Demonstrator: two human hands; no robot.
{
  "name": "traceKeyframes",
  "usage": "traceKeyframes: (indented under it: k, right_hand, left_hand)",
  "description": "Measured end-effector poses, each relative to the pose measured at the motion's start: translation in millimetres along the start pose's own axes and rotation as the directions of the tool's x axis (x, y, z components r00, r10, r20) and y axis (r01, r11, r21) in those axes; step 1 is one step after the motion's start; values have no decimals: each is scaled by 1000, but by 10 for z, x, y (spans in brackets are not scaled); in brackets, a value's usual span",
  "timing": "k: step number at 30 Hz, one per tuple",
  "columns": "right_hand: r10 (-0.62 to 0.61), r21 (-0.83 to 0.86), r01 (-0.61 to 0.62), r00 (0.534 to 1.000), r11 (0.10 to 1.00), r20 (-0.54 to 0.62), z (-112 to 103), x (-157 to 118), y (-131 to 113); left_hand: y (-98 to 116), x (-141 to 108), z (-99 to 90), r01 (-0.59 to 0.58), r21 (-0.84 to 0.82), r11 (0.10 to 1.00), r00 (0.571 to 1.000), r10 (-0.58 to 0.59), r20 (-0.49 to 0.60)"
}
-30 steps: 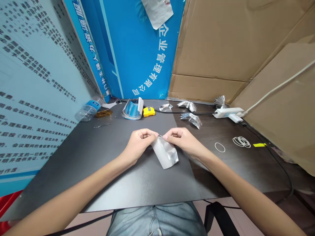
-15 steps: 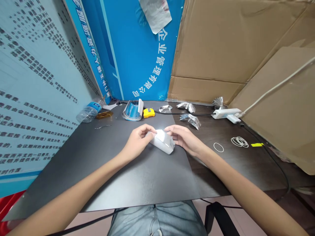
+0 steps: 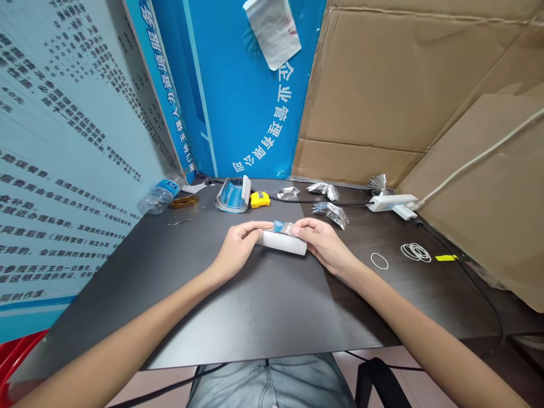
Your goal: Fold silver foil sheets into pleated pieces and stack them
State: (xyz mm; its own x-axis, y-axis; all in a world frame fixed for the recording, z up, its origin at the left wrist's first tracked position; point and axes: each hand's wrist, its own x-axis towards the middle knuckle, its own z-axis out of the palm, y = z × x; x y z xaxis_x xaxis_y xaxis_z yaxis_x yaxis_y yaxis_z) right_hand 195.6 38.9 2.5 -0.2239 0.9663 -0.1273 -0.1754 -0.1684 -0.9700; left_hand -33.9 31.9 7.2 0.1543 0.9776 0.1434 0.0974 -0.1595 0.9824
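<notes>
A curled strip of sheet [image 3: 284,242], white outside and shiny silver-blue inside, lies between my hands above the grey mat. My left hand [image 3: 238,243] pinches its left end between thumb and fingers. At the right end, my right hand [image 3: 319,242] grips it the same way, with the thumb on the inner side. Behind it on the table stands a curved stack of blue-faced sheets [image 3: 233,195], and a yellow tape measure [image 3: 259,199] sits beside that stack.
Several fanned bundles of silver strips [image 3: 331,213] lie at the back right. A power strip [image 3: 391,203] with cables, white rubber bands [image 3: 415,253] and a yellow tag [image 3: 446,258] are on the right. A plastic bottle [image 3: 160,195] lies at the back left near brown tape [image 3: 184,202].
The curled strip has turned from slanted to nearly level, and its blue inner face now shows. My right hand has shifted onto its right end. The view has tilted slightly.
</notes>
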Motion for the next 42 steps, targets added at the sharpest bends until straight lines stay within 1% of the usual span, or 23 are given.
traceKeyframes:
  k: [2, 5, 7, 10, 12, 14, 18, 21, 27, 29, 31, 33, 35, 38, 40, 42]
  right_hand:
    - [-12, -20, 12, 1000, 1000, -22, -5, 6, -1]
    - [-1, -19, 0, 999, 1000, -40, -19, 14, -3]
    - [13, -10, -13, 999, 1000, -41, -33, 20, 1]
    - [8, -10, -8, 1000, 1000, -25, -52, 26, 15]
    - [-14, -30, 14, 1000, 999, -3, -54, 21, 19]
    - [-41, -74, 43, 999, 996, 29, -43, 7, 15]
    - [-75, -177, 88, 994, 980, 80, -11, -28, -6]
    - [-76, -204, 95, 992, 974, 100, -1, -37, -5]
    - [-11, -128, 19, 998, 992, 66, -5, -4, 53]
    - [24, -89, -19, 998, 996, 64, -14, 11, 67]
    - [49, -65, -45, 997, 997, 67, -28, 23, 73]
    - [50, -69, -45, 997, 997, 66, -47, 31, 75]
    - [18, -127, -10, 998, 992, 65, -66, 34, 77]
    - [-28, -326, 56, 996, 944, 88, -83, 25, 68]
    - [0, -475, 52, 994, 878, 109, -78, 1, 39]
    - [48, -583, 40, 990, 812, 136, -63, -42, -11]
  left_hand:
    - [27, 4, -8, 1, 2, 1000, 1000, -1, 14]
    - [34, 34, -37, 40, -34, 999, 998, -38, 46]
    - [9, 64, -68, 63, -85, 994, 994, -55, 97]
    - [-40, 97, -114, 72, -149, 986, 985, -47, 166]
    - [-54, 96, -124, 91, -146, 985, 984, -67, 163]
    - [-49, 82, -111, 116, -108, 987, 983, -99, 152]
    - [-23, 53, -37, 173, -37, 984, 972, -165, 168]
    - [-18, 49, -2, 182, -1, 983, 971, -179, 158]
    - [-16, 45, -36, 129, 116, 985, 985, -141, 97]
    - [-19, 51, -51, 143, 104, 984, 982, -154, 106]
    - [-29, 66, -64, 174, 55, 983, 975, -180, 130]
    - [-44, 85, -78, 199, 22, 980, 967, -200, 156]
    - [-60, 102, -101, 210, 39, 977, 957, -214, 198]
    - [-73, 120, -150, 199, 150, 968, 930, -235, 284]
    - [-70, 126, -186, 177, 237, 955, 914, -249, 320]
    - [-58, 129, -213, 148, 321, 936, 908, -257, 331]
